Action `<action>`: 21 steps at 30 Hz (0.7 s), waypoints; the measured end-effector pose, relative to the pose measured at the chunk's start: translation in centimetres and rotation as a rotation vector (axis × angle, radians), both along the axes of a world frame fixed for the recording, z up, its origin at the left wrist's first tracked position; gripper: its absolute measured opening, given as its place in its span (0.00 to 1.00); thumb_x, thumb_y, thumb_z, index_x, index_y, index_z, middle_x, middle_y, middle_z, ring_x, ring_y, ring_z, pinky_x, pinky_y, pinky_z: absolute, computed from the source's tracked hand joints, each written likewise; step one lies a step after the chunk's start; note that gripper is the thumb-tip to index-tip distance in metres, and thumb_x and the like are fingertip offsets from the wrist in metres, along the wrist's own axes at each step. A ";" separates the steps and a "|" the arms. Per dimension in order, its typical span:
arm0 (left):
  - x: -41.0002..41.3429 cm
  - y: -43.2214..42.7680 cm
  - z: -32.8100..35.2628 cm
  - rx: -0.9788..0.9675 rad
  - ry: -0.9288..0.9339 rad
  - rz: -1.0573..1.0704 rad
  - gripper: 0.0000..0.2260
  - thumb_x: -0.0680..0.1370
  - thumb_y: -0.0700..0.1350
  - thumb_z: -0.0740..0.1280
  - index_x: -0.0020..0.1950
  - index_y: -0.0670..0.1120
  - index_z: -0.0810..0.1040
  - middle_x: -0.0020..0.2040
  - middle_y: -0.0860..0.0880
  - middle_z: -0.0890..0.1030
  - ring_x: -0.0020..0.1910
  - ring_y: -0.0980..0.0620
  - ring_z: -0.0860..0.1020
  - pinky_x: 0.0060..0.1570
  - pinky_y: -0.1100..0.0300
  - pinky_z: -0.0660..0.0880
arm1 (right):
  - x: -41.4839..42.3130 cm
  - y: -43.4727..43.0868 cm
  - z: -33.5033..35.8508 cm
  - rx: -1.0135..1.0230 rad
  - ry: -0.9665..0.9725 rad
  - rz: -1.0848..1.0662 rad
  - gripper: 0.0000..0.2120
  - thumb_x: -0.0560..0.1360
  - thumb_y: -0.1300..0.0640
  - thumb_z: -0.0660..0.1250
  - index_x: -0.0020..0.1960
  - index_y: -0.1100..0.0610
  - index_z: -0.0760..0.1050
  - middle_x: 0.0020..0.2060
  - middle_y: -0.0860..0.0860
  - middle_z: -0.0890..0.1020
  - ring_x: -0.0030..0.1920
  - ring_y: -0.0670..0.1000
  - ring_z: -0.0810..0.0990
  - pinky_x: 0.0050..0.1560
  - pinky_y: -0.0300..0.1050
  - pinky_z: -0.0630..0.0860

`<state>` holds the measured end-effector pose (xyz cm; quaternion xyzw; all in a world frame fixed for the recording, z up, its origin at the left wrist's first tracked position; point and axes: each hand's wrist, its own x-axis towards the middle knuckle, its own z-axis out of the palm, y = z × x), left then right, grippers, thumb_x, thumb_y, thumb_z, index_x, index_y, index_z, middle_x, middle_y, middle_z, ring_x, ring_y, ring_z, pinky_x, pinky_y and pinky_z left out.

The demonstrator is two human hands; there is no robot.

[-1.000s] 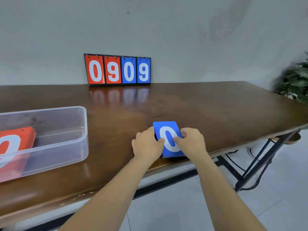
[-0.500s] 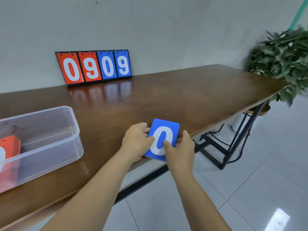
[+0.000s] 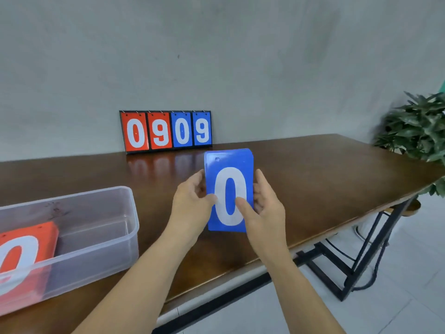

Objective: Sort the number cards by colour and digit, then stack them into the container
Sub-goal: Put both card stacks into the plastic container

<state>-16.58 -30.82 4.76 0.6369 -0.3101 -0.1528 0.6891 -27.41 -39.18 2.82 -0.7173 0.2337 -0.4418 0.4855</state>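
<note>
On the worktop (image 3: pixel 313 179) the container (image 3: pixel 103 251) sits at the left, and we judge the red half done: a red stack (image 3: pixel 31 237) topped by a 0 lies in its left end; the scoreboard (image 3: pixel 166 131) stands at the back wall. The blue stack (image 3: pixel 228 162), 0 uppermost, is outside the container, raised upright above the worktop; the left grip (image 3: pixel 190 203) and right grip (image 3: pixel 267 208) each clasp one long edge, thumbs on the face. Remaining, as we read it: set the blue stack into the container beside the red.
</note>
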 end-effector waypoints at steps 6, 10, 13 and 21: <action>0.6 -0.6 -1.5 -0.005 -0.302 0.216 0.20 0.79 0.38 0.64 0.65 0.57 0.67 0.59 0.59 0.74 0.55 0.68 0.74 0.45 0.80 0.71 | 3.7 -2.0 -0.4 -0.237 0.043 0.058 0.24 0.78 0.56 0.66 0.72 0.50 0.65 0.56 0.43 0.74 0.59 0.38 0.75 0.48 0.31 0.77; 0.5 -0.4 -5.7 0.186 -0.344 0.235 0.25 0.80 0.35 0.61 0.74 0.53 0.63 0.65 0.56 0.72 0.56 0.69 0.70 0.50 0.83 0.64 | 4.1 -2.1 -4.2 -0.188 0.145 0.113 0.26 0.78 0.58 0.66 0.73 0.48 0.62 0.58 0.42 0.75 0.58 0.41 0.76 0.55 0.41 0.78; 0.4 -0.5 -7.4 0.215 -0.336 0.241 0.26 0.82 0.38 0.59 0.78 0.53 0.58 0.66 0.56 0.72 0.61 0.63 0.71 0.52 0.80 0.66 | 4.2 -2.1 -5.0 -0.147 0.167 0.126 0.28 0.79 0.55 0.64 0.75 0.47 0.59 0.61 0.42 0.75 0.60 0.43 0.75 0.57 0.45 0.78; -0.2 -0.5 -7.0 0.197 -0.397 0.358 0.19 0.83 0.39 0.57 0.71 0.54 0.66 0.58 0.60 0.75 0.56 0.67 0.73 0.50 0.78 0.69 | 4.3 -1.4 -4.4 -0.176 0.176 0.100 0.20 0.81 0.58 0.59 0.72 0.49 0.63 0.60 0.42 0.75 0.57 0.41 0.75 0.54 0.29 0.74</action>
